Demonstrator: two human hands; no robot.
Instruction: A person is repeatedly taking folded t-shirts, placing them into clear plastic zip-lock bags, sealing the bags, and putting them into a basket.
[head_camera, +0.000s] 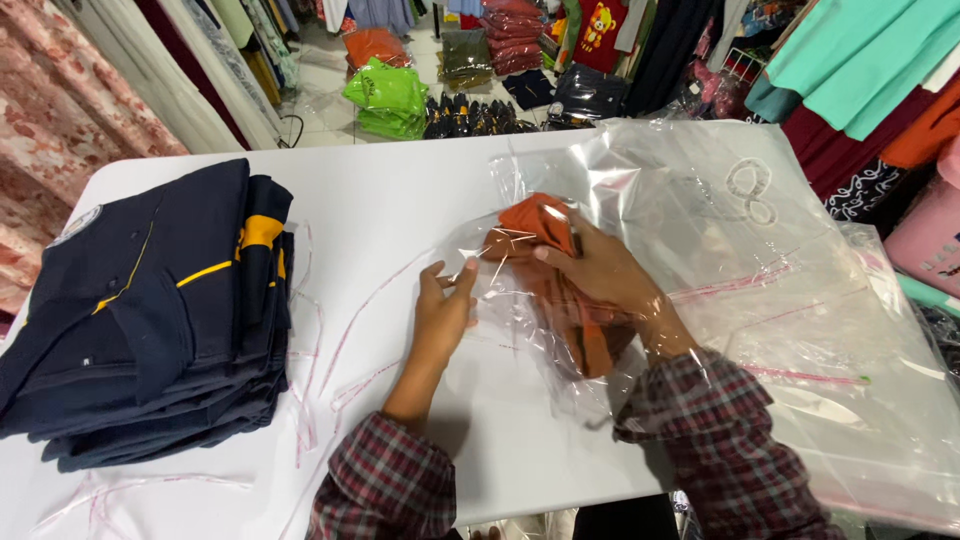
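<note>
A folded orange garment (560, 300) lies partly inside a clear plastic bag (490, 300) on the white table (400, 190). My right hand (605, 275) is inside the bag, gripping the garment from above. My left hand (443, 310) pinches the bag's plastic at its left edge, fingers together on the film. Both of my sleeves are plaid.
A stack of folded navy garments with yellow trim (150, 310) sits at the table's left. More clear plastic bags (760, 260) are piled at the right. Peeled adhesive strips (310, 400) lie scattered near the stack. Beyond the table are hanging clothes and bagged garments on the floor (385, 95).
</note>
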